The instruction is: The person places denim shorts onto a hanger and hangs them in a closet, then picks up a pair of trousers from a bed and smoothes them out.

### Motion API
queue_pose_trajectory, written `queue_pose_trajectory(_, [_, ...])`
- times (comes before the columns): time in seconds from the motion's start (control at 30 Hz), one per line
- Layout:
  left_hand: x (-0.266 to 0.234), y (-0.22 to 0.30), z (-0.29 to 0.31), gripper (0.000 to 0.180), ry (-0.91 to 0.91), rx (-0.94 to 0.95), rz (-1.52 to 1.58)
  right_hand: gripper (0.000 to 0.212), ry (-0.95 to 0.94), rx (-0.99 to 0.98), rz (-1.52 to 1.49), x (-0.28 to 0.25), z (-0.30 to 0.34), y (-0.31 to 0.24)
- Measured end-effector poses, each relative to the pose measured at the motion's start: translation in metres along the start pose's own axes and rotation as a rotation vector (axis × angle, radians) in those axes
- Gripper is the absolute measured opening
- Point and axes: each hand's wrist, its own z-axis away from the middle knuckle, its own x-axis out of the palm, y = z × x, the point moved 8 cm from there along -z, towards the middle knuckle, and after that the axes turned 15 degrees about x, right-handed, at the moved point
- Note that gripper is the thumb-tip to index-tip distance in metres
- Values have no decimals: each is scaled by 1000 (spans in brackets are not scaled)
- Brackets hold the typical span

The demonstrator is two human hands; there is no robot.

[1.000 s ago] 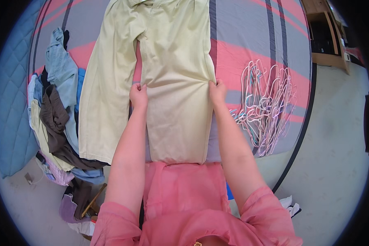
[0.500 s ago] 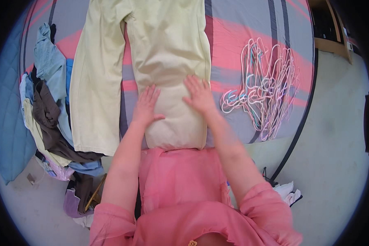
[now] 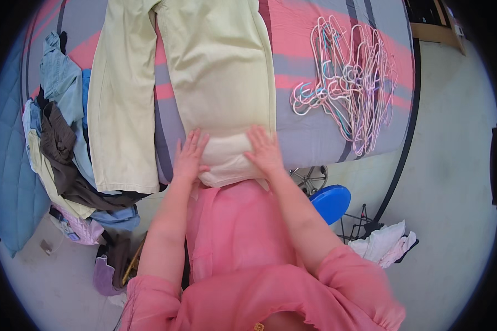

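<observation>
Pale yellow trousers [image 3: 218,71] lie spread over the bed, their legs pointing toward me. Near the hem of the right-hand trouser leg, my left hand [image 3: 189,157] rests on its left edge with fingers spread. My right hand [image 3: 264,153] lies flat across the same leg's right side, fingers also apart. Between the two hands the cloth looks fairly smooth, with small creases by the hem. The other trouser leg [image 3: 124,121] stretches out to the left, untouched.
The bed's striped grey and pink sheet [image 3: 298,60] holds a heap of wire hangers [image 3: 353,88] at right. Piled clothes [image 3: 61,138] hang over its left side. A blue round seat [image 3: 331,203] and white cloths [image 3: 384,243] are below at right.
Both hands have slid down the trouser leg toward its hem, and the creases above them have flattened out. The whole view has shifted, bringing the blue seat into sight.
</observation>
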Motion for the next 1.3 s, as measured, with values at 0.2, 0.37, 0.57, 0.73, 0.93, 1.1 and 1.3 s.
queue_pose_trajectory(0.2, [-7,-2,37,105,-7,-225,-90,63,215,585,-109,-11,66,127])
queue_pose_trajectory(0.37, [33,-18,72,83,610,-481,455,36,176,802,-788,16,82,131])
queue_pose_trajectory(0.57, [131,-19,63,43,621,-537,1301,28,39,700,-744,45,68,85])
queue_pose_trajectory(0.73, [139,-10,83,37,517,-506,919,30,33,707,-667,40,94,87])
queue_pose_trajectory(0.93, [111,8,107,35,475,-536,849,30,92,681,-397,20,112,70])
queue_pose_trajectory(1.1, [102,5,111,36,376,-536,737,19,63,741,-374,20,112,78])
queue_pose_trajectory(1.3, [-9,23,53,61,495,-156,16,28,433,175,-306,-54,50,17])
